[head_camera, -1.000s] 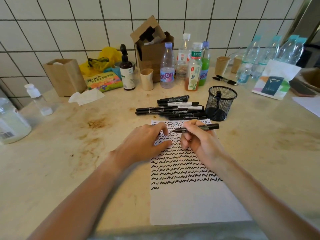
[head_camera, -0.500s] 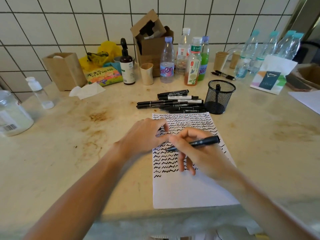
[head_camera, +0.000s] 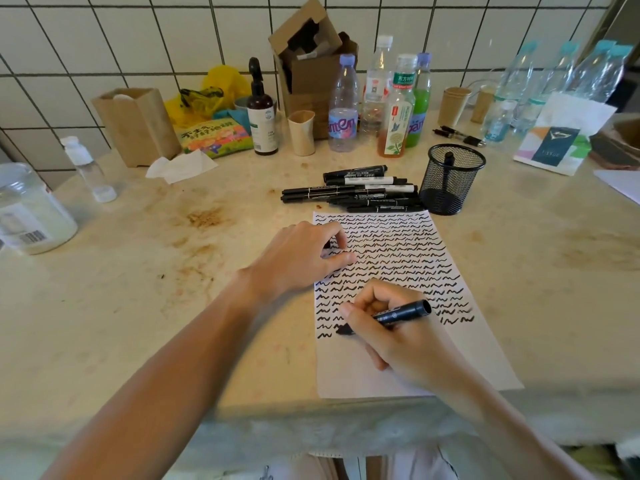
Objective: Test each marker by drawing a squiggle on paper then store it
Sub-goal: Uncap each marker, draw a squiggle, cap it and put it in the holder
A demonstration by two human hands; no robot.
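Left hand (head_camera: 304, 256) at frame centre, palm down, fingers curled, forearm stretching from the lower left corner. Right hand (head_camera: 391, 336) just below and right of it, fingers closed in a writing grip, forearm running toward the lower right corner.

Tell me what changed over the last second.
The right hand carried the marker from the top of the paper down toward the person; its tip now sits at the last squiggle row. The left hand stayed pressing the paper. The marker pile and mesh cup are unchanged.
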